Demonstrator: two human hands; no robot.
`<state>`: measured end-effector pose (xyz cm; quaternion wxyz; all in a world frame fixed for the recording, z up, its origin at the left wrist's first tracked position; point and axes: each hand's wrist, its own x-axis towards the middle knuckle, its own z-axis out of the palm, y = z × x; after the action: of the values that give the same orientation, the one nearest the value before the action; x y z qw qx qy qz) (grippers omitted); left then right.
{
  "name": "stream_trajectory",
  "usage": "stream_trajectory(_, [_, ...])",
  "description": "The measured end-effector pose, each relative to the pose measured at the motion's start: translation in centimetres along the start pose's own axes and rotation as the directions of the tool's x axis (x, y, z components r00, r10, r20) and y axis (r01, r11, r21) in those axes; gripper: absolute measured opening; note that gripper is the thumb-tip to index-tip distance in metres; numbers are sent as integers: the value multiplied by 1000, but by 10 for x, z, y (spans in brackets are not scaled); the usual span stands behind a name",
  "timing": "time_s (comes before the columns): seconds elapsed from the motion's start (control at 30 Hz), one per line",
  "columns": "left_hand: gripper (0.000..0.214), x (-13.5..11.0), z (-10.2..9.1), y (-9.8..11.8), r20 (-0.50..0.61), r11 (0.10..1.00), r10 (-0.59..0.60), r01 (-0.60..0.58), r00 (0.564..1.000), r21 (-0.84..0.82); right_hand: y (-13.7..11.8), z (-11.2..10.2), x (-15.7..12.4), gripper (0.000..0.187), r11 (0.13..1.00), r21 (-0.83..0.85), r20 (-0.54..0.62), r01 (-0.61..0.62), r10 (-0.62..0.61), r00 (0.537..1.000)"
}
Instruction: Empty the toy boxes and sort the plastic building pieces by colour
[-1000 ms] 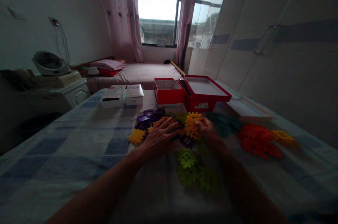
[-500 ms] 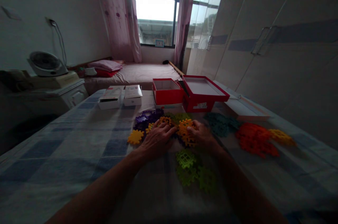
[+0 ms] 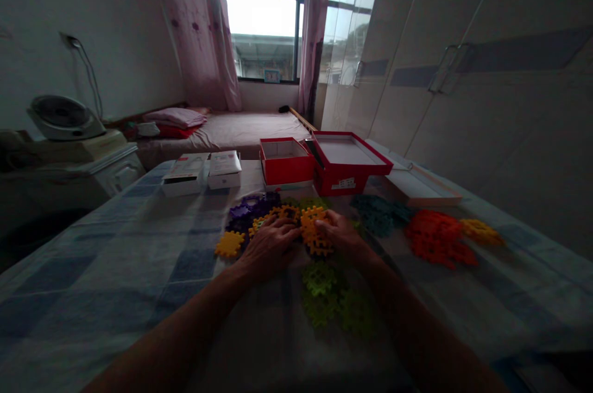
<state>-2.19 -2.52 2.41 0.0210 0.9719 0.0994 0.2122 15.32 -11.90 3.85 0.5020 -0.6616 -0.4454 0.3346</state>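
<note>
My right hand [image 3: 343,236] pinches a yellow interlocking plastic tile [image 3: 314,222] with notched edges, thumb on its near face. To its left, my left hand [image 3: 274,241] lies palm down with fingers stretched over more yellow tiles [image 3: 283,212]; what is under the palm is hidden. A single yellow tile [image 3: 230,245] rests left of that hand. Purple tiles [image 3: 248,206] are piled just behind it. Light green tiles [image 3: 319,278] lie on the cloth between my forearms, and other green ones [image 3: 315,202] sit beyond the fingers.
Teal tiles [image 3: 382,215], orange-red tiles [image 3: 435,238] and a yellow heap [image 3: 482,231] lie to the right on the checked tablecloth [image 3: 194,257]. Along the back stand two white boxes [image 3: 224,178], an open red box [image 3: 285,169], a larger red box [image 3: 340,181] and a shallow tray [image 3: 426,194].
The whole view has shifted slightly, so things appear farther left. Both hands stay among the yellow tiles, and the right one still holds its tile.
</note>
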Motion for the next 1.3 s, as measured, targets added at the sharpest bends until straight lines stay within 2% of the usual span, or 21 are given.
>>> stream_trajectory(0.1, [30, 0, 0, 1, -8, 1000, -19, 19, 1000, -3, -1, -1, 0, 17, 966, -258, -131, -12, -22, 991])
stream_trajectory(0.17, [30, -1, 0, 1, -12, 1000, -22, 22, 1000, -11, -1, 0, 1, 13, 932, -361, -130, -21, -28, 991])
stream_trajectory(0.3, [28, -1, 0, 2, -27, 999, -42, 42, 999, -31, 0, 7, 0, 13, 913, -409, -59, 9, -36, 998])
stream_trajectory(0.43, [31, -2, 1, 3, -25, 996, -78, 77, 997, -45, -2, 11, -2, 9, 883, -470, -114, 7, -69, 991])
stream_trajectory(0.57, [34, -2, 0, 4, -28, 995, -93, 92, 995, -47, -5, 6, -3, 11, 939, -343, -48, -10, -6, 999])
stream_trajectory(0.67, [40, -1, 0, 4, -30, 992, -112, 110, 993, -56, -3, 6, -3, 22, 997, -72, 30, -33, 35, 999])
stream_trajectory(0.73, [40, -1, 1, 3, -44, 986, -147, 143, 988, -86, -1, 8, -4, 31, 990, 131, 94, -58, 46, 994])
stream_trajectory(0.8, [38, 0, 3, 2, -61, 978, -185, 178, 981, -113, -1, 11, -4, 35, 973, 224, 100, -65, 43, 994])
stream_trajectory(0.97, [34, -1, 5, 1, -117, 972, -229, 220, 966, -88, -5, 4, -4, 35, 973, 230, 2, 2, -2, 1000])
stream_trajectory(1.1, [36, 0, -1, 4, -236, 960, -263, 278, 935, 33, -4, -8, 2, 34, 981, 188, -117, -44, 67, 991])
stream_trajectory(1.17, [39, 1, -3, 8, -235, 977, -181, 202, 955, 67, -1, -9, 3, 32, 990, 104, -103, -96, 106, 989])
stream_trajectory(1.23, [38, 2, -4, 11, -170, 995, -66, 77, 983, 61, 1, -9, 3, 28, 994, -10, -80, -113, 112, 990])
stream_trajectory(1.3, [31, 4, -2, 13, -107, 999, -15, 20, 994, 45, 1, -7, 2, 24, 989, -119, -74, -85, 76, 994])
